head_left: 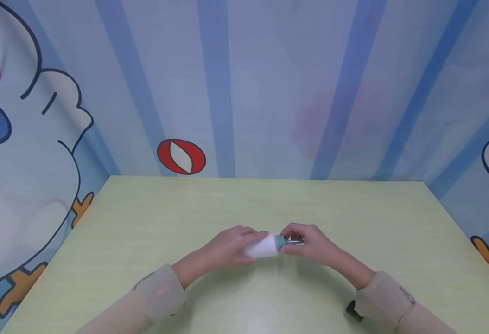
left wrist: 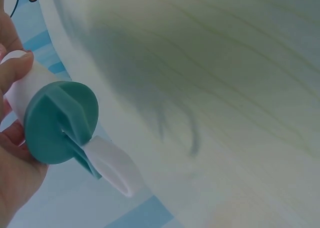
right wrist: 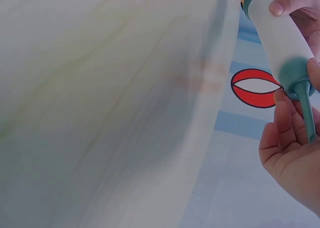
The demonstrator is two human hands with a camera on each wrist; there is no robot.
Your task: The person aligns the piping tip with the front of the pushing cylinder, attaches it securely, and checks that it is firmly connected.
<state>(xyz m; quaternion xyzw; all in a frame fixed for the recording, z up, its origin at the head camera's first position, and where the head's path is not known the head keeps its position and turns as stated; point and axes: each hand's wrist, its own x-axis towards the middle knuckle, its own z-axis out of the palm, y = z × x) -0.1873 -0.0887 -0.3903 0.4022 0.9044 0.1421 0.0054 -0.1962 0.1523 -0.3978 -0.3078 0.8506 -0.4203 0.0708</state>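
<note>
A white syringe-like tube (head_left: 263,247) with teal ends lies nearly level in both hands above the table. My left hand (head_left: 227,248) grips the tube's body, thumb and fingers on opposite sides. At the tube's right end, my right hand (head_left: 315,243) pinches the teal cap (right wrist: 295,73). A thin teal spout (right wrist: 306,110) runs from that cap alongside the right palm. In the left wrist view, the other end shows a round teal flange (left wrist: 40,133), a ribbed teal rod and a white ring handle (left wrist: 112,165). The left hand hides this end from the head view.
A pale green table (head_left: 186,208) extends beneath the hands. Behind it rises a blue striped backdrop (head_left: 261,93) with printed cartoon figures and a red oval. A small dark object (head_left: 354,311) sits by the right sleeve cuff.
</note>
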